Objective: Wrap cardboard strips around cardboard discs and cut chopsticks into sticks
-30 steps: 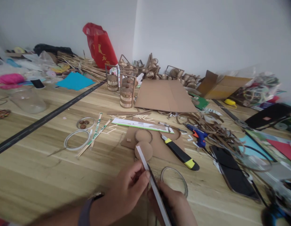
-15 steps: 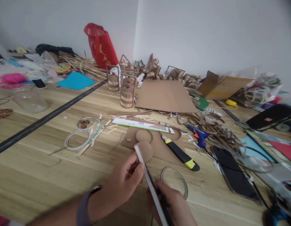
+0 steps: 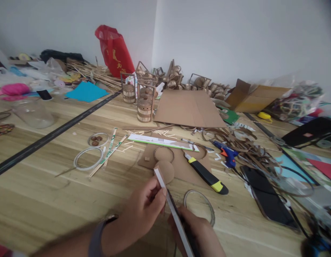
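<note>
My left hand is closed, thumb and fingers pinching a narrow white strip near its upper end. The strip slants down toward me, past my right hand. My right hand is closed round a dark slim tool lying along the strip; its kind is not clear. Beyond my left fingertips is a round cardboard disc. Behind that, a ring with a notched edge rests on a cardboard sheet. A black and yellow utility knife lies to the right, near a loose ring.
A blue glue gun and a phone lie at the right beside curled brown strips. White rings and chopsticks are at left. Small lidded baskets stand behind, near a large cardboard sheet.
Both hands have shifted slightly right and down with the white strip, keeping the same grips. Objects on the table stay in place.
</note>
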The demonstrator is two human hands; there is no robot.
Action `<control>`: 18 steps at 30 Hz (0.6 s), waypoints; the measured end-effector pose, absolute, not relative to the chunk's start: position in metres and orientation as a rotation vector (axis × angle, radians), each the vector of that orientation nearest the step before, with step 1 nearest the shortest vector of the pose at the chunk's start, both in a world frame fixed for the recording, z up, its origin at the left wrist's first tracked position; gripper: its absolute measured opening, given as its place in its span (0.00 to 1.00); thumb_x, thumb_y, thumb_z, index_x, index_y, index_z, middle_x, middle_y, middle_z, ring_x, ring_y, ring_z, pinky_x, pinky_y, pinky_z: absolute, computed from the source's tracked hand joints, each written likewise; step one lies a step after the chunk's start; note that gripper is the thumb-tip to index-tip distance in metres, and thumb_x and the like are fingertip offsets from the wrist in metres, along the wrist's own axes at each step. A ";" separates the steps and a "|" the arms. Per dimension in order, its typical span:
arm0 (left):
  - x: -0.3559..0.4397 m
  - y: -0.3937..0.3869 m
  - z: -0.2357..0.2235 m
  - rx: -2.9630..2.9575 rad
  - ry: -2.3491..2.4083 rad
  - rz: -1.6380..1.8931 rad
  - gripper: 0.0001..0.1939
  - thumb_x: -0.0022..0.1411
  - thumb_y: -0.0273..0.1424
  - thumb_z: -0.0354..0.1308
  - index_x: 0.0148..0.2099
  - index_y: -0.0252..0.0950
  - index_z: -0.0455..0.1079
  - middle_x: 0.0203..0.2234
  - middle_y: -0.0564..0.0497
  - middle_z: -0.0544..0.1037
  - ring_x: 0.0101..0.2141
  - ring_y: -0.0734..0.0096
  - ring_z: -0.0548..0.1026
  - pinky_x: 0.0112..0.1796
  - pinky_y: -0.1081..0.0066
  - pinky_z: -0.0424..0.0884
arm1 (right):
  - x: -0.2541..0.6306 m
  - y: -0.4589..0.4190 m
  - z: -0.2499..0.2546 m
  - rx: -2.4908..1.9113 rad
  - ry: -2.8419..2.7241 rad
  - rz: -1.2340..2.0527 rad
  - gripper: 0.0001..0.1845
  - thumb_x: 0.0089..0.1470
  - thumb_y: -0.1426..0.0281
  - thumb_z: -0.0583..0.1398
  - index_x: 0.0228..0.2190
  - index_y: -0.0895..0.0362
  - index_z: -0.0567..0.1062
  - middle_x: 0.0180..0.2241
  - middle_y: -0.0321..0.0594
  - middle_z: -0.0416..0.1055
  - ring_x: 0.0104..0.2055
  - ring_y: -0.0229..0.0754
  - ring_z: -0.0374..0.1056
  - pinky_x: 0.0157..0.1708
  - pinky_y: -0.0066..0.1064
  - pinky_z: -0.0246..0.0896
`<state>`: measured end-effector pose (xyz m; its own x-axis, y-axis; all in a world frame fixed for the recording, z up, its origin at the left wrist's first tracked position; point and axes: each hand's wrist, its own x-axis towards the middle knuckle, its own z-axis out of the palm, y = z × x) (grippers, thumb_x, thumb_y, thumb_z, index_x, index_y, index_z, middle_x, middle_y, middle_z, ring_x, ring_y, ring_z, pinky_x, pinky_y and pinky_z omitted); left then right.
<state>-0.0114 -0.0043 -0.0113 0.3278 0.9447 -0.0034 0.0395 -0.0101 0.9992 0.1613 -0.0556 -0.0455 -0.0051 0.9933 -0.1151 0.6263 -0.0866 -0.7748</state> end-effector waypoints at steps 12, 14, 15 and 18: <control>-0.012 -0.007 -0.014 1.382 0.970 0.951 0.15 0.67 0.41 0.49 0.30 0.38 0.60 0.18 0.59 0.60 0.20 0.76 0.58 0.21 0.77 0.54 | 0.155 -0.057 -0.043 -1.743 -1.735 0.863 0.06 0.45 0.74 0.58 0.23 0.54 0.75 0.17 0.30 0.73 0.21 0.36 0.70 0.20 0.18 0.58; -0.012 -0.007 -0.014 1.374 0.962 0.963 0.15 0.67 0.41 0.49 0.30 0.38 0.61 0.18 0.59 0.60 0.19 0.76 0.58 0.21 0.77 0.54 | 0.152 -0.057 -0.039 -1.730 -1.787 0.751 0.06 0.46 0.74 0.58 0.23 0.55 0.75 0.17 0.30 0.73 0.20 0.35 0.69 0.20 0.18 0.58; -0.011 -0.007 -0.014 1.369 0.958 0.963 0.15 0.67 0.42 0.49 0.31 0.38 0.61 0.18 0.59 0.60 0.19 0.76 0.59 0.21 0.77 0.55 | 0.150 -0.057 -0.037 -1.727 -1.805 0.700 0.06 0.47 0.74 0.58 0.23 0.55 0.75 0.17 0.31 0.73 0.19 0.35 0.69 0.20 0.19 0.58; -0.011 -0.008 -0.016 1.369 0.966 0.948 0.15 0.66 0.42 0.50 0.32 0.38 0.62 0.18 0.59 0.61 0.20 0.76 0.60 0.21 0.77 0.55 | 0.145 -0.055 -0.034 -1.714 -1.829 0.613 0.06 0.47 0.74 0.58 0.24 0.56 0.75 0.16 0.30 0.70 0.18 0.34 0.67 0.19 0.19 0.56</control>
